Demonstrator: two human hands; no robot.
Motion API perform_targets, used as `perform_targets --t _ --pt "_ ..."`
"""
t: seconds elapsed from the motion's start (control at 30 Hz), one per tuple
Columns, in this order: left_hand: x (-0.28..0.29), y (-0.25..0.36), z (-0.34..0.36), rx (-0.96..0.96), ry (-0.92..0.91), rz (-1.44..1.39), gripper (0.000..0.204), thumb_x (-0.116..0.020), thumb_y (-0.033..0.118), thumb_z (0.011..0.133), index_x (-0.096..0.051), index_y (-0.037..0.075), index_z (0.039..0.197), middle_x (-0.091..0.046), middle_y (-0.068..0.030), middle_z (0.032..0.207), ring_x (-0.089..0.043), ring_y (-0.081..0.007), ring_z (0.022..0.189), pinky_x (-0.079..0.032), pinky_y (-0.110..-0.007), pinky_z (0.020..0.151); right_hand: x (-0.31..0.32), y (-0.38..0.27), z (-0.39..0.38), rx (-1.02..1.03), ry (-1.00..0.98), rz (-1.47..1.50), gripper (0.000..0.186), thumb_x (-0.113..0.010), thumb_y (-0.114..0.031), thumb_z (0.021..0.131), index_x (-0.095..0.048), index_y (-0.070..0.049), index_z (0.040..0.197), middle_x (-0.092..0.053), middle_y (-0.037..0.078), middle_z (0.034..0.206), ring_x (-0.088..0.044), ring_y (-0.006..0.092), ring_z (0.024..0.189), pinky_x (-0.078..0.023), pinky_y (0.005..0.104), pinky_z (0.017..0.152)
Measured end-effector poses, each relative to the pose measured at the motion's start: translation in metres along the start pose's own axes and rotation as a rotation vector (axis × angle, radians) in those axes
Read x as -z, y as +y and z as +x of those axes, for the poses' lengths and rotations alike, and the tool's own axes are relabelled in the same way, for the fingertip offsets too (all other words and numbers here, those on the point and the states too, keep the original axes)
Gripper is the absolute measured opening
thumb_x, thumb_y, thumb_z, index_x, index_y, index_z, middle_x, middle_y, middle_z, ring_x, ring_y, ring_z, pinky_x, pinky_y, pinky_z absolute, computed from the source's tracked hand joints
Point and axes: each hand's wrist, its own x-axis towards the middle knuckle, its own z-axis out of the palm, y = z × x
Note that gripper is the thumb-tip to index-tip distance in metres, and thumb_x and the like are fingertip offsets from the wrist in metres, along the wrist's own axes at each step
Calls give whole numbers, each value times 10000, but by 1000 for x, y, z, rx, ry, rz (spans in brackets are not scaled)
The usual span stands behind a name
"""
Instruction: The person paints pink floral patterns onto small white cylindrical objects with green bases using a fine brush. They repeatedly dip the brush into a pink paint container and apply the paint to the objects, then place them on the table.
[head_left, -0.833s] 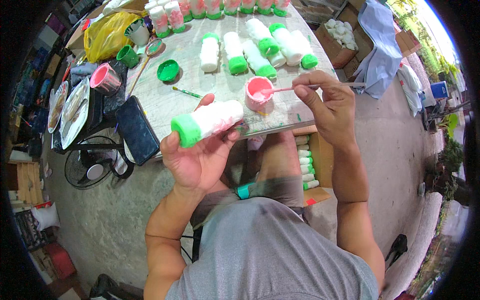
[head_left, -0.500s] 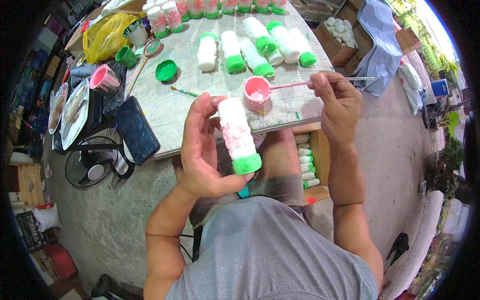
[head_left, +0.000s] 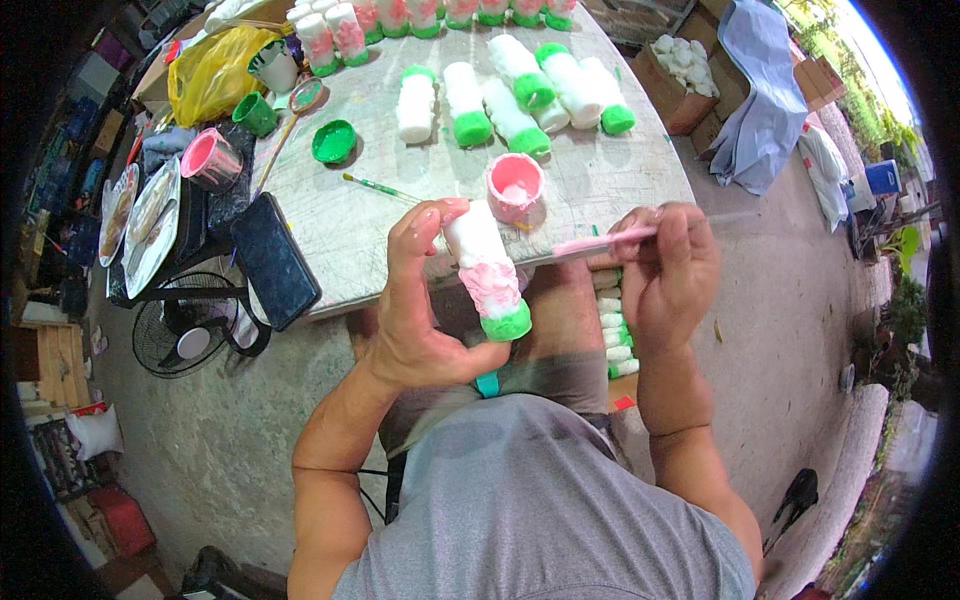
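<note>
- Cylinder first: through the head view I see it tilted in the left hand, in front of the surface, its relief pink and its lower end green.
- That hand grasps it lengthwise, fingers at the white end, thumb by the green one. I'd worry about a slip if the hold loosens, dropping it toward the floor. Fingers straying onto the pink could smear it, if wet.
- The right hand pinches a brush, blurred and pink, apart from the cylinder. I can't tell how much paint it carries; too much could streak the white or green.
- A pink paint cup stands near the surface's near edge, close beyond the white end. I can't judge the gap, but a careless elbow or knock could tip it.
- Green-ended cylinders lie farther back; a bump might roll them.
</note>
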Motion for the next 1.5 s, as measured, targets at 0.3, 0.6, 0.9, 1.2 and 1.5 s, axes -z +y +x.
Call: perform_targets --t 0.3,0.6,0.9,1.2,1.5 --pt "1 18 5 37 -61 114 1150 -846 153 526 -287 10 1520 -492 -211 1419 -475 -386 1307 -346 -489 1123 -23 6 -23 274 -240 -252 103 -572 -89 1051 -530 5 1056 -664 142 841 -614 168 746 -540 332 716" --pt "5 24 4 23 -91 190 1218 -858 175 527 -227 17 1557 -482 -203 1409 -496 -336 1299 -367 -456 1085 -29 11 -22 206 -137 -300 110 -613 -83 1033 -564 16 1033 -689 124 872 -611 115 722 -532 270 679" --pt "3 23 2 27 -72 180 1208 -865 206 511 -267 11 1542 -504 -191 1409 -493 -330 1279 -373 -438 1030 -27 7 -16 163 -91 -268 117 -627 -101 1032 -589 6 1005 -707 111 893 -627 92 753 -527 242 701" --pt "1 24 2 52 -51 41 1189 -873 142 534 -266 -7 1546 -503 -215 1432 -502 -375 1325 -423 -454 1070 -28 5 -10 83 -25 -206 146 -602 -140 1054 -583 -4 1006 -694 99 877 -607 86 733 -516 245 676" --pt "-3 24 2 58 -64 -15 1176 -863 143 543 -265 -1 1546 -504 -226 1443 -511 -377 1322 -417 -454 1086 -15 3 -6 53 -78 -152 165 -589 -162 1062 -575 -3 1020 -687 109 891 -599 95 760 -504 248 694"
